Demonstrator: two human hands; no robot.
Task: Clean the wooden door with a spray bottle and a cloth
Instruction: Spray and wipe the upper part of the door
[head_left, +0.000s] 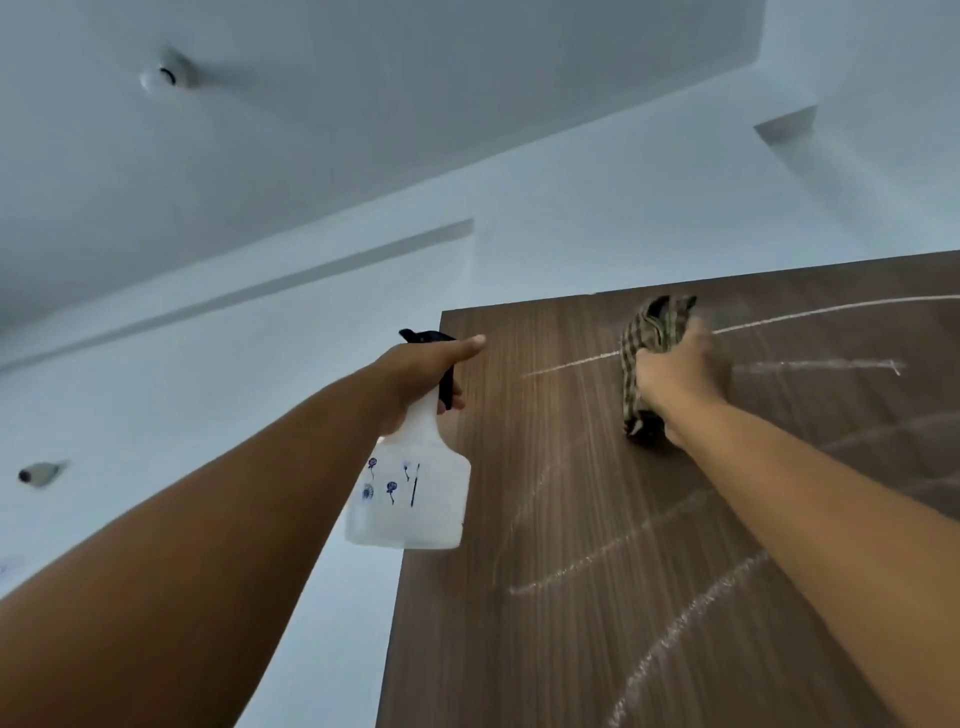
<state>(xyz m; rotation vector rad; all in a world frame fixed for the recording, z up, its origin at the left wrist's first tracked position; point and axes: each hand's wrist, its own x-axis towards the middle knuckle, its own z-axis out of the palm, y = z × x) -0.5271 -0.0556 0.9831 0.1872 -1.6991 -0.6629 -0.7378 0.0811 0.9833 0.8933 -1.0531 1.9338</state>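
Cloth (655, 332) in curled right fingers (675, 364)

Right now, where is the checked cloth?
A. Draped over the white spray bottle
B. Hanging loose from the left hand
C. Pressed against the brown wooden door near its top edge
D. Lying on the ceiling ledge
C: the right hand grips the checked cloth against the brown wooden door near its top edge.
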